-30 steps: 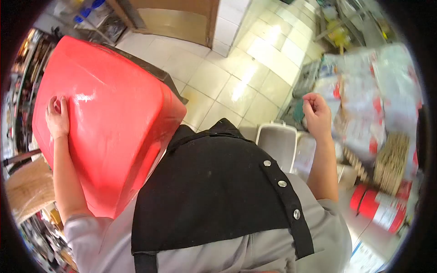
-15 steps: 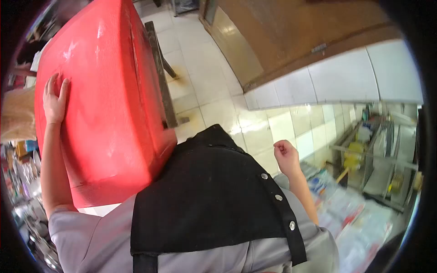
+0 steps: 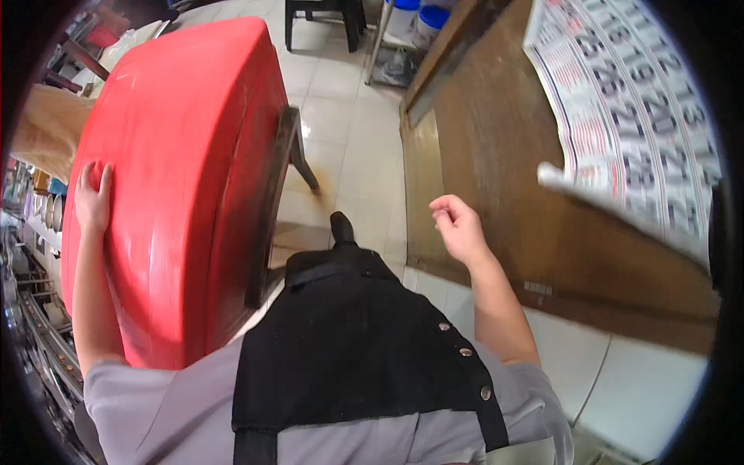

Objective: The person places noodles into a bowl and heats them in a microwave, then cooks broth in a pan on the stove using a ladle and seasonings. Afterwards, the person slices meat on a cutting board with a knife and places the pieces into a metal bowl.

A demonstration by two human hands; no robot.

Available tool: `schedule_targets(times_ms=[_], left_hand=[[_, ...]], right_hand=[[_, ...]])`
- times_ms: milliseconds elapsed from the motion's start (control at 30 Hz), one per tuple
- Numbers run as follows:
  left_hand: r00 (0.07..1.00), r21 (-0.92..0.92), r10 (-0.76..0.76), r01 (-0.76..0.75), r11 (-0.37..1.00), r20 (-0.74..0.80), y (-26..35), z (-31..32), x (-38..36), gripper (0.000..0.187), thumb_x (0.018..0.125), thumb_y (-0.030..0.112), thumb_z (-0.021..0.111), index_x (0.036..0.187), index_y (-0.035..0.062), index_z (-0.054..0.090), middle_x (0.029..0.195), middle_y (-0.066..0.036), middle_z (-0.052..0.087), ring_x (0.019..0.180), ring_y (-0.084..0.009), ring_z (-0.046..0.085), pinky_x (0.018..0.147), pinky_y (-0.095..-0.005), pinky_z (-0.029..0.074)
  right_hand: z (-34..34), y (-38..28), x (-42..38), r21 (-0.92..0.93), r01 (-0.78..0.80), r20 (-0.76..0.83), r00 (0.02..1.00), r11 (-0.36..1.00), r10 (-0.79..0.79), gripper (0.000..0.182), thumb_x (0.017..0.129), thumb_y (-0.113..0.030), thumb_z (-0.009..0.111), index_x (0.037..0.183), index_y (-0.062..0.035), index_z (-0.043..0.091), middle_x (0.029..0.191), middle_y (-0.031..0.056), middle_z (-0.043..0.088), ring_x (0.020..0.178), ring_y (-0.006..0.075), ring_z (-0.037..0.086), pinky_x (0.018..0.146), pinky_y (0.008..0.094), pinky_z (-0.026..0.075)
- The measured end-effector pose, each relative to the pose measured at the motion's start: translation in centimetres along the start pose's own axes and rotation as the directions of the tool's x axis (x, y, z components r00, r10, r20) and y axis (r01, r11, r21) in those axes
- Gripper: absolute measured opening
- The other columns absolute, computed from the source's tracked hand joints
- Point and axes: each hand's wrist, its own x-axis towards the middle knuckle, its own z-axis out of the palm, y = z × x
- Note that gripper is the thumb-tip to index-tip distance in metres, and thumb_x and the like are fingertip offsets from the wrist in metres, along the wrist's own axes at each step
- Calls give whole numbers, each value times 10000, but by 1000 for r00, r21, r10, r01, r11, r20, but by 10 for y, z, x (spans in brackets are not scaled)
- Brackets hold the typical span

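A large red box with a rounded lid [image 3: 167, 155] fills the left of the view, raised on a dark stand [image 3: 273, 225]. My left hand [image 3: 94, 198] rests on its far left side, palm down with the fingers apart. In mid-air to the right, my right hand [image 3: 459, 225] is loosely curled, with no object visible in it. Between the two arms is the black apron [image 3: 341, 333] over a grey shirt.
A brown wooden door or panel [image 3: 504, 155] stands on the right, with a large calendar [image 3: 620, 101] hanging on it. Ahead are a black stool [image 3: 322, 9] and a shelf with blue-lidded tubs [image 3: 432, 17]. White tiled floor [image 3: 333, 116] runs between box and door.
The view has shifted forward along the box, and the calendar, stool and tubs have come into sight. My right hand is raised further forward, its fingers less tightly curled. My left hand stays on the box.
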Motion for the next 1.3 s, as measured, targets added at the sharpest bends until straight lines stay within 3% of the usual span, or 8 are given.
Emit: schedule_targets(times_ms=[133,333,433,667,833,933,1033,1300], left_hand=[[988,-8,-148,148,989,33,6,-5,8,567,954,443,601,1332,22,556,1330,-188,583,1273,-357,506,1083,-433,381],[960,26,-274,273,962,49,29,-25,12,508,947,339,621,1352,47,527,1419,-207,482,1351,-378,422,1146,-446,320],[940,42,-342,342,939,-7,26,-22,7,507,961,342,604,1347,23,518,1398,-206,502,1345,-374,429,1137,-442,329],[702,118,-706,712,693,-91,-19,0,-8,567,991,397,561,1381,-12,504,1421,-202,506,1354,-339,443,1142,-422,330],[533,104,-841,845,524,-92,-8,16,-23,686,985,475,552,1433,-35,454,1491,-214,444,1403,-328,398,1168,-410,299],[345,312,-934,901,302,-92,99,12,40,806,954,602,505,1459,-20,424,1528,-229,390,1436,-344,346,1183,-423,267],[276,384,-942,904,187,-191,160,29,74,744,955,603,499,1467,65,443,1538,-215,376,1429,-344,352,1172,-424,284],[160,265,-921,962,65,-355,172,32,83,625,977,486,549,1384,12,525,1445,-185,498,1377,-315,427,1145,-405,337]], right_hand=[[20,-17,113,-77,124,188,976,989,-107,131,928,-4,536,989,-47,644,839,27,639,783,106,582,721,279,504],[43,-19,249,-201,130,583,812,971,12,139,913,-80,574,1003,-42,672,843,26,652,770,100,577,705,278,497],[45,-23,326,-293,150,605,794,944,61,155,901,-98,590,996,-47,701,853,35,694,766,114,616,691,297,515],[42,-4,504,-611,277,680,663,742,312,215,866,-261,642,974,-99,733,903,76,730,793,178,684,725,350,541],[54,-10,663,-554,474,788,565,684,247,238,848,-278,648,992,-119,750,900,120,735,852,261,698,790,388,540],[66,-57,760,-583,387,761,569,714,312,207,856,-196,639,986,-74,744,864,90,737,768,192,687,715,351,545],[91,-99,863,-520,452,784,590,725,195,217,850,-216,649,971,-54,729,913,139,736,870,256,699,810,373,543],[258,-289,978,-265,639,902,430,722,-49,199,872,-170,607,969,-30,711,766,94,697,690,172,650,649,325,521]])
